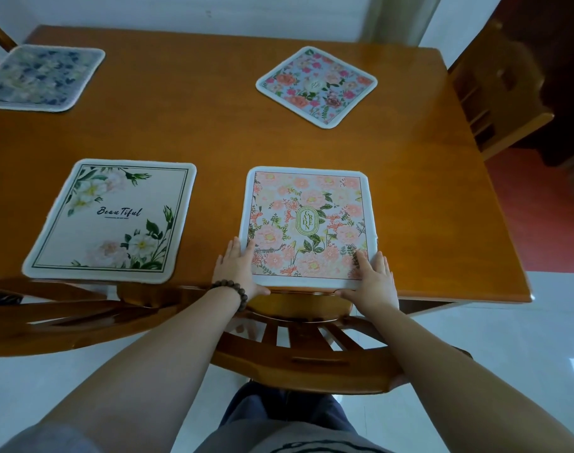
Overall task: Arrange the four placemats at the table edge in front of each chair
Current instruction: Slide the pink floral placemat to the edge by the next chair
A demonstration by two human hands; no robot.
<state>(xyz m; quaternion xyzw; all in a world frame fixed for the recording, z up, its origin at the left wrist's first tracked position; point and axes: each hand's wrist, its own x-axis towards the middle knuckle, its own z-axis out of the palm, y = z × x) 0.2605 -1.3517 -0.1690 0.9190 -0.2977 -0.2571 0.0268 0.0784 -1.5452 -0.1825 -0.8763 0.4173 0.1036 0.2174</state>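
Far left: blue floral placemat (pixel 42 76) lies at the far-left edge of the bench (pixel 213 132), partly out of frame; it appears to sit before a chair, but the view there is blurred and this cannot be confirmed.

Near left: "Beautiful" placemat (pixel 110 220) lies at the near edge, turned slightly off square, above the left near chair (pixel 50 308).

Centre: left hand (pixel 236 273), wearing a bead bracelet (pixel 233 294), rests flat on the lower-left corner of the "Garden" placemat (pixel 306 227), fingers together and extended, thumb at the bench edge. Not clamped.

Right of centre: right hand (pixel 373 282) mirrors it on the lower-right corner, fingers spread slightly, pressing flat. The mat sits at the near edge above the near chair back (pixel 298 338).

Far right: pink rose placemat (pixel 316 86) lies rotated to a diamond, well in from any edge, near the right-side chair (pixel 498 89). Not yet placed.

Assessment: the step in hand is squaring the Garden mat. Recommend light, even downward pressure from both palms, sliding until the mat's front border runs parallel with the bench edge and is centred on the chair back.
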